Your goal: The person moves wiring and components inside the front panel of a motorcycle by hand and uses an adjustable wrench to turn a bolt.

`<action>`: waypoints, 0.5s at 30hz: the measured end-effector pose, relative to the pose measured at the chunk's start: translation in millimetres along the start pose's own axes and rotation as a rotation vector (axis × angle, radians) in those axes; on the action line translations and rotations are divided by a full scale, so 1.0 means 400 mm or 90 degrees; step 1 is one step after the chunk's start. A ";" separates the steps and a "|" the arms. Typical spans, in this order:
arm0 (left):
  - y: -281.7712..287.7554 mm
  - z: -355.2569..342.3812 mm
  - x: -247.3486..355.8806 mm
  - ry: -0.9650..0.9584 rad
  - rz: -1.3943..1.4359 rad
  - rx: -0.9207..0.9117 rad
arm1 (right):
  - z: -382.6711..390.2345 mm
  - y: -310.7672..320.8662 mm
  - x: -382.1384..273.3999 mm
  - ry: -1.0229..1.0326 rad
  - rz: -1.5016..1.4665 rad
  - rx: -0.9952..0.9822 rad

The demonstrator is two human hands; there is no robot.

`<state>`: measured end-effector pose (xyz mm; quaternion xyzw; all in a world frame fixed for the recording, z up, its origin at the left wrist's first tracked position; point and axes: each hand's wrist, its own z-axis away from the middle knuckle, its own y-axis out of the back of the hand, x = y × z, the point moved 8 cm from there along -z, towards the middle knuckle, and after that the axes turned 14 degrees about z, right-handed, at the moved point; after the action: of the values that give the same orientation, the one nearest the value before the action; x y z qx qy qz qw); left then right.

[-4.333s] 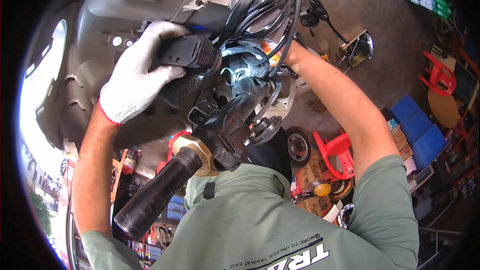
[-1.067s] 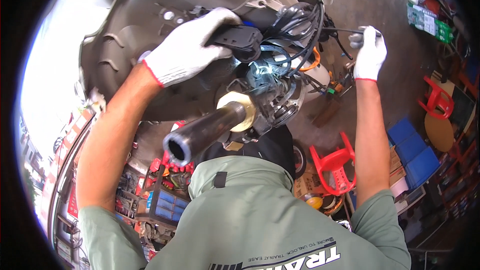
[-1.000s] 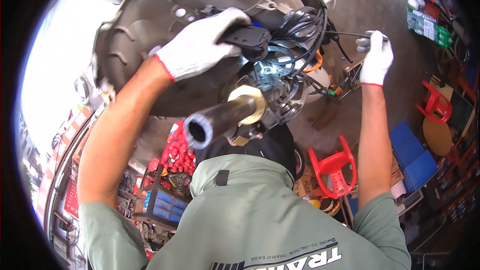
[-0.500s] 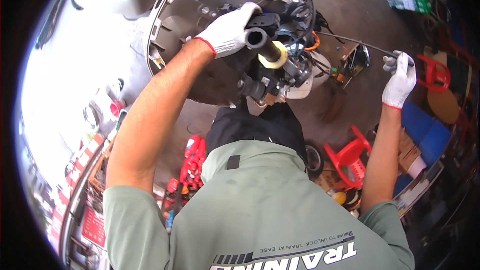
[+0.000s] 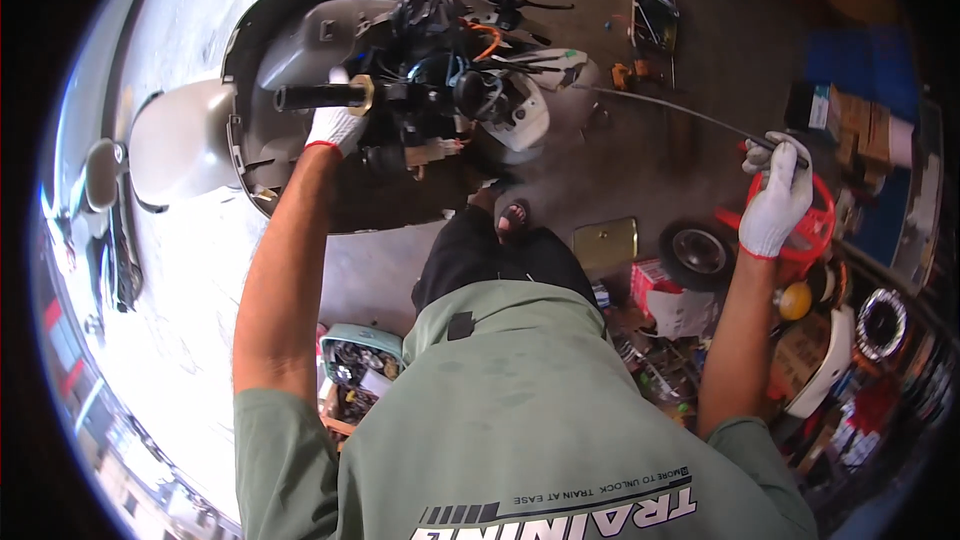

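Observation:
My left hand [image 5: 340, 130], in a white glove with a red cuff, is at the scooter's handlebar [image 5: 310, 97]. The black tube with its gold-coloured collar crosses in front of the hand. Glove shows on both sides of the tube, but the fingers are hidden. Off to the right, my gloved right hand [image 5: 778, 195] is closed around the dark end of a long thin cable [image 5: 680, 108]. This cable runs left in a slight curve to a pale part beside the handlebar. Exposed wiring [image 5: 440, 65] and an orange cable [image 5: 487, 40] surround the steering area.
The scooter's grey body panel [image 5: 290, 55] lies beyond my left hand. A wheel [image 5: 697, 252], a red chair [image 5: 815, 220] and cardboard boxes [image 5: 860, 135] stand at the right. A teal bin of parts [image 5: 360, 335] is at lower left; a gold-coloured plate [image 5: 606, 242] lies by my feet.
My view has turned, so the scooter sits farther left. The handlebar has swung to point left, with my left hand moving along with it. My right hand still holds the cable.

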<state>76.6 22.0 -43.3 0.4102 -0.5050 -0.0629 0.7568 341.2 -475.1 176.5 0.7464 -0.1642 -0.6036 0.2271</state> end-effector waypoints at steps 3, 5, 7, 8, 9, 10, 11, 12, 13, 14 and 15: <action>-0.002 -0.007 0.015 0.002 0.020 0.046 | 0.107 0.123 0.080 -0.035 -0.001 0.013; -0.030 0.000 -0.059 0.204 0.058 -0.047 | 0.188 0.182 0.106 -0.060 0.021 0.030; 0.016 0.005 -0.157 0.257 -0.095 -0.095 | 0.280 0.211 0.152 -0.143 -0.034 0.023; 0.032 -0.003 -0.154 0.212 -0.173 -0.082 | 0.321 0.234 0.167 -0.152 -0.034 0.017; 0.023 -0.018 -0.127 0.175 -0.215 -0.084 | 0.352 0.262 0.173 -0.156 -0.027 0.013; 0.021 -0.028 -0.102 0.139 -0.261 -0.083 | 0.388 0.279 0.173 -0.183 -0.032 0.002; 0.035 -0.017 -0.103 0.177 -0.249 -0.060 | 0.417 0.288 0.178 -0.182 -0.061 -0.010; 0.043 0.009 -0.049 0.211 -0.232 -0.040 | 0.440 0.296 0.175 -0.172 -0.085 -0.018; 0.056 0.036 -0.008 0.261 -0.130 -0.007 | 0.459 0.294 0.168 -0.161 -0.111 -0.028; 0.069 0.012 -0.084 0.238 -0.076 0.040 | 0.475 0.284 0.169 -0.156 -0.156 -0.040; 0.077 0.016 -0.056 0.216 -0.021 0.084 | 0.489 0.275 0.152 -0.162 -0.159 -0.057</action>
<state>50.7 49.9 -37.3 0.4716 -0.3662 0.0281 0.8017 166.7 -627.0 152.6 0.6676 -0.0707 -0.7234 0.1612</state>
